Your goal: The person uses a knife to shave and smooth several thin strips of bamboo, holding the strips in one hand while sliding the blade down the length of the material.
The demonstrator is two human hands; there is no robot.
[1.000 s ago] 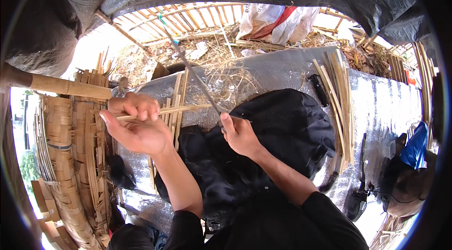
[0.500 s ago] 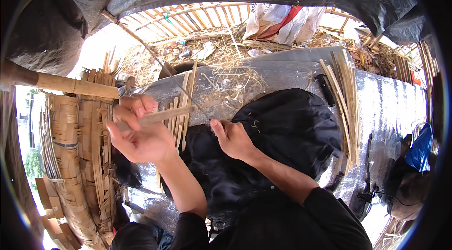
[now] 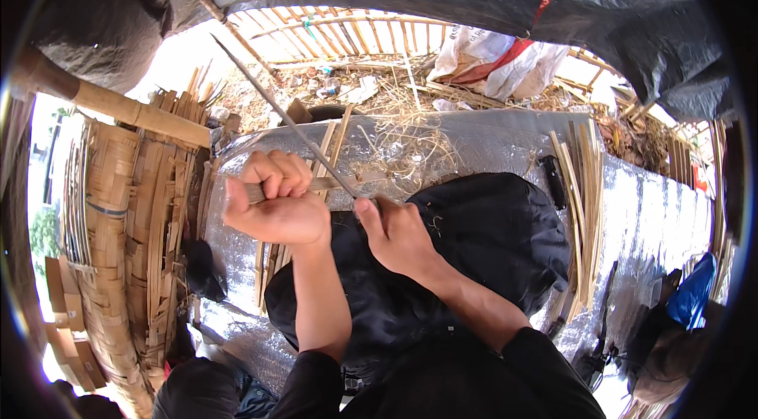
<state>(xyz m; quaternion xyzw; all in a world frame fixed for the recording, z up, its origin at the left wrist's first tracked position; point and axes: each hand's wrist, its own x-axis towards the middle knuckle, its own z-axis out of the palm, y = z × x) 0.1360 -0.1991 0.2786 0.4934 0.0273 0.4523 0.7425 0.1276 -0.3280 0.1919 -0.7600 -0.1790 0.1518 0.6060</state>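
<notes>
- a flat bamboo strip (image 3: 322, 184) is gripped at its left end by the left hand (image 3: 280, 212), whose fingers are curled around it with the palm turned up.
- a long, thin dark blade (image 3: 278, 109) is gripped at its near end by the right hand (image 3: 399, 239); its tip is pointed far and left.
- the strip is held level between the hands and is crossed by the blade just beside the right thumb; whether the two are touching cannot be told.
- black cloth (image 3: 497, 221) is spread below the right hand.
- pale shavings (image 3: 414, 142) are scattered on the silvery sheet (image 3: 651, 221), on the far side of the hands.
- more strips are laid in a bundle (image 3: 583, 221) to the right, with a black object (image 3: 552, 182) placed just beside them.
</notes>
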